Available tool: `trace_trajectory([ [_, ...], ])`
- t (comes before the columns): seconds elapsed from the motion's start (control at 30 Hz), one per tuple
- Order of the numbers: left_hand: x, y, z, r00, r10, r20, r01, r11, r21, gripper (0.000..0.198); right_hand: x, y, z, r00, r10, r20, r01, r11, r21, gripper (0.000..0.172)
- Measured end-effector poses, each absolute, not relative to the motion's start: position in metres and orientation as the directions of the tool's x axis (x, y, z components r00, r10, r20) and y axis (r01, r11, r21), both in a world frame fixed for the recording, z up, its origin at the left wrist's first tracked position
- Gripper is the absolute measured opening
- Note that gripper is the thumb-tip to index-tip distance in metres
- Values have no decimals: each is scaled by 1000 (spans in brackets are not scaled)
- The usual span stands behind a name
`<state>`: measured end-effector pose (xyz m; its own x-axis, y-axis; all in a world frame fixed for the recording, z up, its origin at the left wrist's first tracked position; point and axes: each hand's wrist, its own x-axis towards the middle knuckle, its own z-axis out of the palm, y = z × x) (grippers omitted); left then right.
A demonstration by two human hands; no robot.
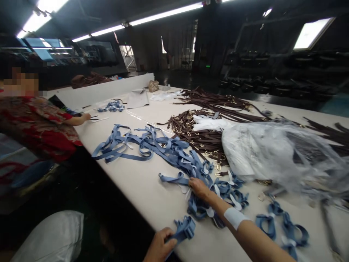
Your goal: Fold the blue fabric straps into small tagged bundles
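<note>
Near the table's front edge my left hand (161, 243) is closed around a folded blue strap (185, 229), whose looped end sticks out to the right. My right hand (199, 188) reaches over the pile of blue straps (174, 151), its fingers closed on a blue strap (174, 178) at the pile's near side. White tags or strips show among the straps just below that hand. A pale band wraps my right forearm. Looser loops of the blue pile spread toward the far left.
Brown straps with gold buckles (191, 127) lie behind the blue pile. A clear plastic bag (261, 149) covers the right side. More coiled blue straps (286, 222) lie at the near right. A person in a red patterned top (40, 123) works across the left edge.
</note>
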<state>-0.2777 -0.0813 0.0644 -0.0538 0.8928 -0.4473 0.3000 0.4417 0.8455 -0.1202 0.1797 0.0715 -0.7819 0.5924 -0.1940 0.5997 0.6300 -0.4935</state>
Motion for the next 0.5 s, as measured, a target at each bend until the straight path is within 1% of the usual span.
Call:
trace_trajectory([
  [0.07,-266,-69,70,25,909,-416,294,391,872,36,-83,181,73,-705,677,-212,656,507,-560,23],
  [0.13,-254,-54,76,98,919,-381,297,338,893,38,-52,183,79,-603,760,-243,692,346,-633,16],
  [0.2,-242,-40,82,162,919,-360,279,307,910,39,-28,186,90,-501,821,-274,680,178,-711,8],
  [0.23,-236,-32,85,194,915,-355,257,302,918,40,-17,186,97,-459,843,-280,651,105,-751,9],
  [0.33,-220,-13,94,290,898,-332,156,298,942,45,16,180,124,-333,907,-257,515,-53,-855,22],
  [0.4,-208,-3,100,331,885,-327,83,318,945,49,38,167,144,-247,932,-266,416,-146,-897,32],
  [0.5,-189,7,111,316,875,-367,-69,407,911,50,70,136,171,-175,934,-311,278,-256,-926,51],
])
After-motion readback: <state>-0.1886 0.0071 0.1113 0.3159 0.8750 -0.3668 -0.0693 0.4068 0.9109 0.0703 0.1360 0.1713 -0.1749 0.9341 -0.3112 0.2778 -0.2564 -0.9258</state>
